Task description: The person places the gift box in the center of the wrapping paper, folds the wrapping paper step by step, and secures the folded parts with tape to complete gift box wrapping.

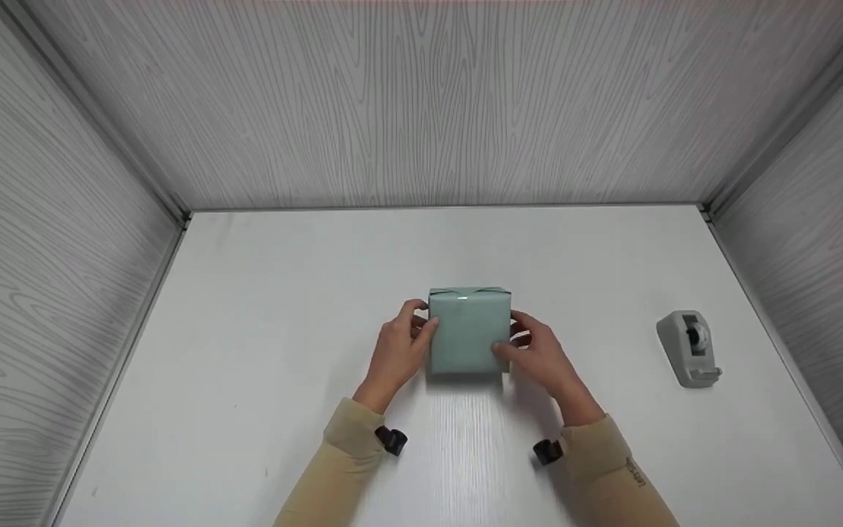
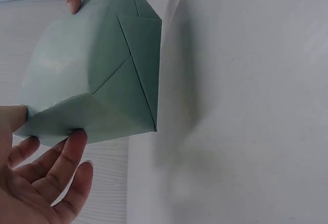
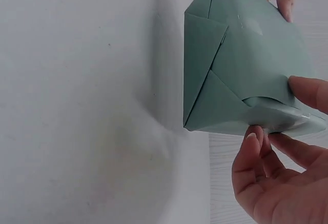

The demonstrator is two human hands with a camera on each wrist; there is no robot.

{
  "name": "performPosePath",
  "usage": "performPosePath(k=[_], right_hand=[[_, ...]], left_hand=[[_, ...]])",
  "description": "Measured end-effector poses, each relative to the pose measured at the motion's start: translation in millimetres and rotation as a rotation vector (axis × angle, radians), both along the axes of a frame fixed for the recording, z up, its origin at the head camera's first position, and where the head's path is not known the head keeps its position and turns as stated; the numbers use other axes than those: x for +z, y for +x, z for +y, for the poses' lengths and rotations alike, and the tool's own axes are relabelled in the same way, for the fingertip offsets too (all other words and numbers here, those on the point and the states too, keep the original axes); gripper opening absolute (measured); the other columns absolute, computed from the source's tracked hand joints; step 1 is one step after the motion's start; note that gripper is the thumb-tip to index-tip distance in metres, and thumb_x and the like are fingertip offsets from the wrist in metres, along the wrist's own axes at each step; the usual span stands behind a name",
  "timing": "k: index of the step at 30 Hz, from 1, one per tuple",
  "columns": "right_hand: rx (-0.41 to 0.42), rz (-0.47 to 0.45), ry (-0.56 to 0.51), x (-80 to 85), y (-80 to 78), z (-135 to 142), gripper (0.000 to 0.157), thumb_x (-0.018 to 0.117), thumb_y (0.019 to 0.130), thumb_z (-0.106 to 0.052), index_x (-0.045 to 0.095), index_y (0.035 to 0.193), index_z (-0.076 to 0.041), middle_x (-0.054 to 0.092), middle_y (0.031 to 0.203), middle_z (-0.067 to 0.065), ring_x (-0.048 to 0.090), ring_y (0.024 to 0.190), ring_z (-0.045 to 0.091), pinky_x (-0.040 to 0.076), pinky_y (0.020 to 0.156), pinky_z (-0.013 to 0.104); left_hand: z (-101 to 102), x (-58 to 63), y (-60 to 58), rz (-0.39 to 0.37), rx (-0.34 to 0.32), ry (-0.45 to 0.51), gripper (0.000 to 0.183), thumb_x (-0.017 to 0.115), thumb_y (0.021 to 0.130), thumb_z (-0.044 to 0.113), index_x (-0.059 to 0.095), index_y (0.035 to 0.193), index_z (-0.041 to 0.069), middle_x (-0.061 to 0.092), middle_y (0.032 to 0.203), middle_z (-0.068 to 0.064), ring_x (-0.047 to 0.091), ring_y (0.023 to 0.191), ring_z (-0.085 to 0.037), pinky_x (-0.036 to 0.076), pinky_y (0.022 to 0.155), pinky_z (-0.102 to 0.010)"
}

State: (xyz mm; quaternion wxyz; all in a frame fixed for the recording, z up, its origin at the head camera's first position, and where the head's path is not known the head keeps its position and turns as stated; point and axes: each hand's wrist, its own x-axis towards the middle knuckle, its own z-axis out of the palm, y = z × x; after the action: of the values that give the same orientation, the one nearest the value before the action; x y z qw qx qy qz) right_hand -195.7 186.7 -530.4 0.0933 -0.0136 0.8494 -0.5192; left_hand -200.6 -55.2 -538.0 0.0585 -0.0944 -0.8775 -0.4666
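A box wrapped in pale green paper (image 1: 470, 333) is held between both hands above the white table. My left hand (image 1: 398, 351) grips its left side, thumb on the face toward me and fingertips along the edge. On the opposite side my right hand (image 1: 542, 360) pinches the box, thumb on the same face and fingers beneath the edge. Folded paper flaps (image 2: 134, 75) cross the end of the box in the left wrist view. In the right wrist view, a shiny, slightly raised paper edge (image 3: 279, 114) shows near the right fingers.
A grey tape dispenser (image 1: 688, 350) with a roll in it stands on the white table (image 1: 260, 307) at the right. Wood-grained panels (image 1: 421, 110) rise at the back and on both sides. A dark wrist camera (image 1: 392, 440) sits at each cuff.
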Motion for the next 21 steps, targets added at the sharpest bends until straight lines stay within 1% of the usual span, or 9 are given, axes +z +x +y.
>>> performPosePath(k=[2, 4, 8, 10, 12, 15, 21], right_hand=[[0.003, -0.008, 0.004, -2.3, -0.9, 0, 0.06, 0.071, 0.086, -0.019, 0.05, 0.141, -0.006, 0.057, 0.111, 0.012, 0.056, 0.097, 0.027, 0.048, 0.078, 0.037], [0.004, -0.013, 0.013, -4.9, -3.2, 0, 0.06, 0.071, 0.087, -0.02, 0.05, 0.141, -0.004, 0.057, 0.109, 0.012, 0.056, 0.094, 0.027, 0.047, 0.077, 0.036], [-0.01, -0.022, 0.023, -7.7, -9.5, -1, 0.063, 0.07, 0.09, -0.024, 0.046, 0.144, -0.002, 0.057, 0.11, 0.014, 0.056, 0.097, 0.027, 0.047, 0.079, 0.036], [-0.016, -0.032, 0.026, -7.3, -12.5, -2, 0.065, 0.07, 0.09, -0.025, 0.043, 0.145, -0.002, 0.057, 0.111, 0.014, 0.057, 0.099, 0.027, 0.048, 0.081, 0.037], [-0.022, -0.051, 0.022, -7.0, -15.4, -2, 0.067, 0.071, 0.09, -0.026, 0.042, 0.146, -0.003, 0.057, 0.111, 0.015, 0.057, 0.101, 0.027, 0.048, 0.081, 0.036], [-0.027, -0.078, 0.011, -6.7, -19.8, -2, 0.069, 0.071, 0.089, -0.025, 0.04, 0.147, -0.004, 0.058, 0.112, 0.015, 0.057, 0.102, 0.027, 0.049, 0.08, 0.035], [-0.019, -0.102, 0.03, -7.5, -27.6, -4, 0.066, 0.066, 0.093, -0.026, 0.038, 0.149, -0.005, 0.057, 0.115, 0.017, 0.054, 0.099, 0.026, 0.049, 0.077, 0.033]], left_hand=[[0, -2.9, -1.2, -0.027, -0.013, -0.015, 0.035, 0.054, 0.103, 0.03, 0.053, 0.129, 0.007, 0.069, 0.099, -0.007, 0.065, 0.084, -0.015, 0.053, 0.074, -0.035], [0, -5.4, -3.0, -0.064, -0.036, -0.03, 0.038, 0.053, 0.103, 0.027, 0.051, 0.135, 0.006, 0.068, 0.104, -0.009, 0.065, 0.089, -0.017, 0.053, 0.077, -0.036], [0, -7.7, -6.8, -0.127, -0.1, -0.032, 0.047, 0.052, 0.103, 0.02, 0.041, 0.146, 0.003, 0.064, 0.119, -0.014, 0.064, 0.099, -0.02, 0.052, 0.082, -0.037], [1, -8.5, -9.7, -0.154, -0.113, -0.042, 0.05, 0.051, 0.103, 0.02, 0.038, 0.148, 0.003, 0.062, 0.124, -0.016, 0.062, 0.102, -0.021, 0.052, 0.084, -0.037], [2, -9.3, -13.3, -0.171, -0.118, -0.056, 0.052, 0.05, 0.103, 0.02, 0.036, 0.149, 0.003, 0.061, 0.126, -0.017, 0.062, 0.104, -0.021, 0.051, 0.085, -0.037], [3, -9.8, -19.7, -0.188, -0.112, -0.078, 0.052, 0.05, 0.103, 0.022, 0.036, 0.15, 0.003, 0.061, 0.124, -0.017, 0.062, 0.103, -0.022, 0.051, 0.085, -0.038], [4, -11.5, -30.2, -0.236, -0.104, -0.106, 0.052, 0.048, 0.104, 0.025, 0.036, 0.149, 0.002, 0.061, 0.122, -0.016, 0.06, 0.106, -0.022, 0.049, 0.089, -0.04]])
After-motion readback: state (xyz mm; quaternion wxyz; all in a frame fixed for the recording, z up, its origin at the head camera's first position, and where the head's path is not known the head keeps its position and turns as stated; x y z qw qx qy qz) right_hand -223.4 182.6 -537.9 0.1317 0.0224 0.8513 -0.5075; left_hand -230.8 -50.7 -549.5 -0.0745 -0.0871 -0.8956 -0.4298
